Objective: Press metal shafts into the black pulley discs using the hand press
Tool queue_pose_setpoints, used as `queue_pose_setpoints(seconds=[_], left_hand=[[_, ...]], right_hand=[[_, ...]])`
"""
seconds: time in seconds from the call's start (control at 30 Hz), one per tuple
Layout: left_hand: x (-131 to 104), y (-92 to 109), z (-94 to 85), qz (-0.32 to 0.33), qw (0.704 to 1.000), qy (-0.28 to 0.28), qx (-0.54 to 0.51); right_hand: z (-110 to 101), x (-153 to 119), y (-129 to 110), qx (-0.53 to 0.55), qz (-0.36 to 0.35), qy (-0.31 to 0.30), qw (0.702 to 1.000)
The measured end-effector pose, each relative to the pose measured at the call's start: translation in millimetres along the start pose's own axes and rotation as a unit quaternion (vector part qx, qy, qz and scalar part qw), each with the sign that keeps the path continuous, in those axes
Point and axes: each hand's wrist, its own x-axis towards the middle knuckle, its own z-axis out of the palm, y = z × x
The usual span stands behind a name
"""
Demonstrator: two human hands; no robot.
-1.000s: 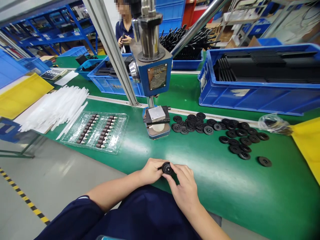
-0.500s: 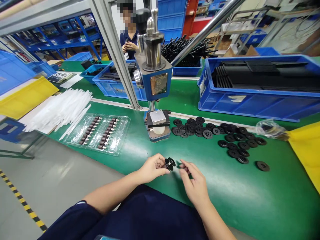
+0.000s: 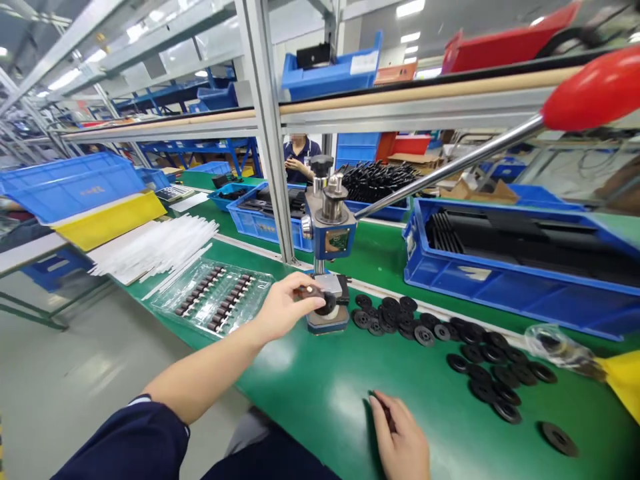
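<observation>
My left hand [image 3: 285, 308] is closed on a small black spool-like part [image 3: 327, 305], which has a round disc at its end. The hand holds it at the base of the hand press [image 3: 330, 233], in front of the metal block [image 3: 327, 285]. Whether the part touches the press is hidden. Low over the green table, my right hand [image 3: 400, 433] has curled fingers with the thumb near the index fingertip. Anything inside that grip cannot be made out. Several black discs [image 3: 424, 335] lie right of the press.
A clear tray [image 3: 260, 287] of brown cylindrical parts and a pile of white strips [image 3: 165, 247] lie left. A blue bin [image 3: 500, 287] stands back right. The red-knobbed lever [image 3: 450, 167] slants across the upper right. Another person [image 3: 301, 160] is behind the press.
My left hand has carried the spool-like part up and forward to the press base. My right hand has separated from it and stays low near me. The view has tilted up.
</observation>
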Motion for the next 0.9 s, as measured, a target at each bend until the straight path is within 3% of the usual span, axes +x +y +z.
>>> queue_pose_setpoints(seconds=[0.07,0.27,0.43,0.7,0.8,0.9], left_hand=[[16.0,7.0,-3.3,0.017,0.999,-0.002,0.038],[45.0,5.0,-0.9,-0.038,0.993,-0.037,0.106],[50.6,0.4,3.3,-0.037,0.988,-0.044,0.141],[49.7,-8.3,3.3,-0.032,0.992,-0.055,0.110],[49.5,-8.9,4.0,-0.012,0.991,-0.048,0.122],[49.7,-6.4,4.5,0.010,0.987,-0.044,0.152]], right_hand=[[-1.8,0.9,-3.2,0.002,-0.012,0.016,1.000],[-5.2,0.9,-9.6,0.015,-0.016,0.025,0.999],[-7.9,0.9,-10.9,0.008,-0.003,0.013,1.000],[-7.3,5.4,-8.0,0.021,0.015,-0.008,1.000],[-32.2,35.5,-21.4,0.019,-0.005,0.001,1.000],[-83.2,90.4,-61.8,-0.032,-0.074,0.090,0.993]])
